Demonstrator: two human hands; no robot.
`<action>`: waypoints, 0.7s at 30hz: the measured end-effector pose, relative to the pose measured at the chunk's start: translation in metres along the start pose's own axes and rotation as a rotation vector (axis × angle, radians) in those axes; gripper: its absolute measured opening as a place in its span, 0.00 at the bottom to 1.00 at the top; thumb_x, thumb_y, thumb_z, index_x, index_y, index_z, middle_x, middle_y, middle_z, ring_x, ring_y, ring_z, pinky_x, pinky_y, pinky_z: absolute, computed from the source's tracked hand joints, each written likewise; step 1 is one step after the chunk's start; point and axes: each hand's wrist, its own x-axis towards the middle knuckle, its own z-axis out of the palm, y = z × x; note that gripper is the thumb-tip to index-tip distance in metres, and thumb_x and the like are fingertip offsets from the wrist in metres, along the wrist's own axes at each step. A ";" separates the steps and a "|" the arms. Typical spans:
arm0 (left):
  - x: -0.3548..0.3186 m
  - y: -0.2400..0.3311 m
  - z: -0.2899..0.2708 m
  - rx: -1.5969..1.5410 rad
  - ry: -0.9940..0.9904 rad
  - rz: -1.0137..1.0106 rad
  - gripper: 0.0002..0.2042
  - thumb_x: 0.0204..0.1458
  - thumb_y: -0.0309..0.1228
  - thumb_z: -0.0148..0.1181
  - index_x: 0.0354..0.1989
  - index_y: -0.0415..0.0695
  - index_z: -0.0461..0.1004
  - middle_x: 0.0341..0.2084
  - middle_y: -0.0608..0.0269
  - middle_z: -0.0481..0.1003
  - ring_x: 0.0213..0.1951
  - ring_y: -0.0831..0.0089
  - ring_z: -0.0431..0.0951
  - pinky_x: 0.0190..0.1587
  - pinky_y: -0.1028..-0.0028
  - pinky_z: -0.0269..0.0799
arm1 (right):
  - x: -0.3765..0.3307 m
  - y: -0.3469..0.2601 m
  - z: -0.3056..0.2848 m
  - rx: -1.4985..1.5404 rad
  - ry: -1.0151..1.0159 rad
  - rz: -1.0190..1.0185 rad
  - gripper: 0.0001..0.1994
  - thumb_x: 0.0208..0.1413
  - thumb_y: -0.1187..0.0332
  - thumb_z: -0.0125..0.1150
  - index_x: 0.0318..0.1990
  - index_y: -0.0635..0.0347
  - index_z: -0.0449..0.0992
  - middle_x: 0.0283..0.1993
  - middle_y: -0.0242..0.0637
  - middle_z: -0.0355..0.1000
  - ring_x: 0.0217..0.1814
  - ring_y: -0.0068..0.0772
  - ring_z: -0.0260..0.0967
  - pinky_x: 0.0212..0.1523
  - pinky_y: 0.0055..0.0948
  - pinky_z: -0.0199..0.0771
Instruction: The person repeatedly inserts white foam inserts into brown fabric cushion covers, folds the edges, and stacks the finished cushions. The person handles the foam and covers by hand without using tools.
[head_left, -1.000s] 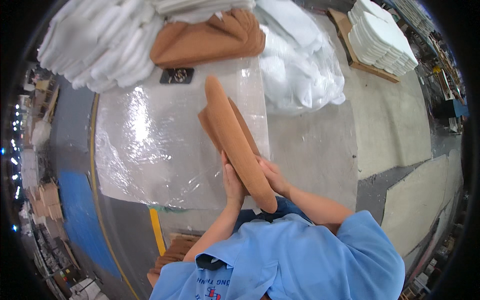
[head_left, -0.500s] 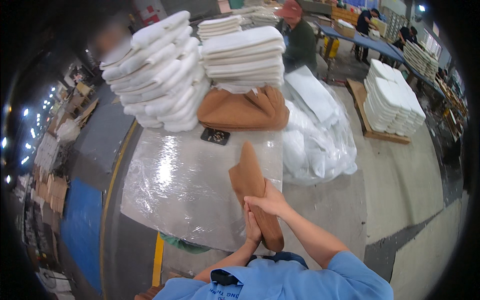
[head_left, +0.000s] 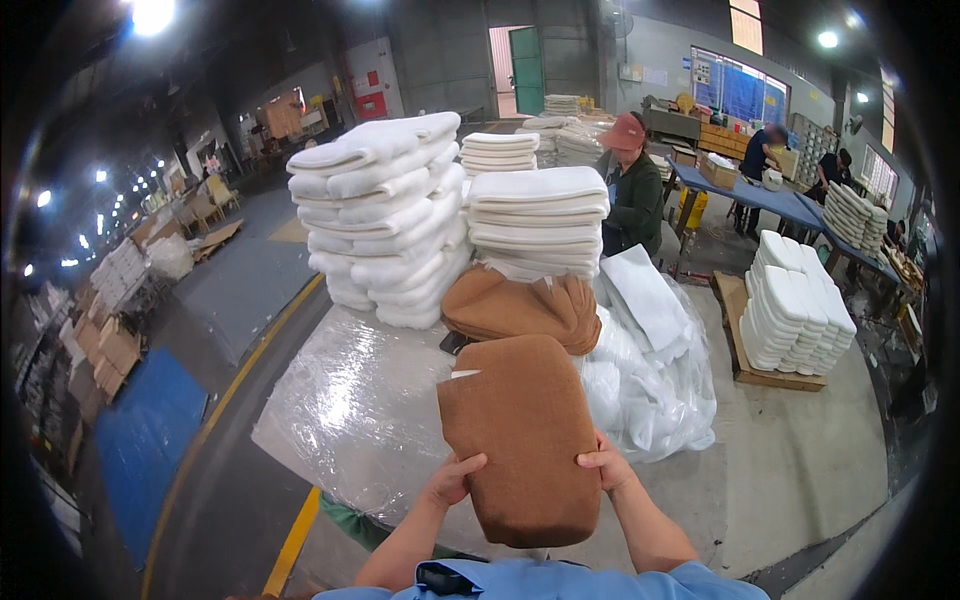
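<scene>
Between my two hands is a brown fabric-covered cushion [head_left: 525, 440], its broad face turned toward me and held above the table. My left hand [head_left: 456, 478] grips its left edge with the thumb on the front. On the opposite edge, my right hand [head_left: 606, 464] holds it the same way; the fingers behind are hidden. A small white strip shows at the cushion's upper left notch. Beyond it lies a heap of brown fabric covers [head_left: 520, 305] at the table's far side. A dark flat object [head_left: 455, 342] is mostly hidden behind the cushion.
The table [head_left: 330, 400] is wrapped in clear plastic. Tall stacks of white padding [head_left: 385, 220] and folded white pads [head_left: 540, 220] stand at its far side. At right are a plastic bag of white pads [head_left: 650, 370] and a pallet stack [head_left: 795, 305]. A person in a red cap [head_left: 632, 185] stands beyond.
The cushion has turned from edge-on to broad face toward me. My hands have moved apart to its opposite edges. The view has tilted up, showing more of the room.
</scene>
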 end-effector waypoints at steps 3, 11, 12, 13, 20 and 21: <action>-0.003 0.029 0.047 0.264 -0.070 0.096 0.38 0.55 0.32 0.72 0.73 0.40 0.61 0.63 0.55 0.73 0.64 0.63 0.73 0.66 0.59 0.69 | 0.002 0.011 -0.020 -0.021 0.191 -0.021 0.35 0.61 0.57 0.70 0.73 0.59 0.64 0.69 0.35 0.71 0.70 0.35 0.68 0.70 0.41 0.67; -0.035 0.056 0.134 1.178 0.036 0.445 0.46 0.45 0.38 0.79 0.71 0.33 0.60 0.60 0.44 0.73 0.62 0.54 0.74 0.65 0.58 0.70 | 0.026 0.096 0.039 0.295 0.494 -0.081 0.34 0.76 0.41 0.36 0.76 0.59 0.60 0.77 0.39 0.60 0.80 0.38 0.53 0.79 0.40 0.51; -0.032 0.055 0.138 1.230 0.055 0.392 0.47 0.45 0.41 0.79 0.71 0.34 0.60 0.60 0.42 0.72 0.62 0.50 0.74 0.65 0.56 0.69 | 0.025 0.104 0.037 0.335 0.504 -0.069 0.34 0.77 0.42 0.34 0.76 0.59 0.59 0.78 0.40 0.59 0.80 0.39 0.52 0.79 0.40 0.50; -0.028 0.053 0.141 1.283 0.076 0.336 0.47 0.45 0.43 0.78 0.71 0.34 0.60 0.60 0.40 0.72 0.62 0.46 0.74 0.65 0.54 0.69 | 0.022 0.110 0.034 0.264 0.535 -0.017 0.34 0.77 0.41 0.33 0.76 0.57 0.59 0.78 0.40 0.59 0.79 0.39 0.54 0.76 0.41 0.54; 0.038 -0.019 0.107 1.319 0.249 0.157 0.44 0.48 0.43 0.76 0.70 0.35 0.62 0.60 0.32 0.71 0.63 0.39 0.72 0.63 0.52 0.70 | 0.036 0.116 -0.007 -0.326 0.659 -0.094 0.27 0.78 0.48 0.41 0.71 0.56 0.68 0.64 0.37 0.71 0.62 0.32 0.68 0.60 0.40 0.72; 0.038 -0.019 0.107 1.355 0.261 0.164 0.44 0.48 0.43 0.76 0.70 0.35 0.62 0.60 0.33 0.71 0.62 0.39 0.72 0.63 0.52 0.70 | 0.042 0.105 -0.009 -0.349 0.658 -0.138 0.27 0.77 0.48 0.42 0.71 0.56 0.69 0.64 0.36 0.71 0.60 0.30 0.69 0.58 0.37 0.73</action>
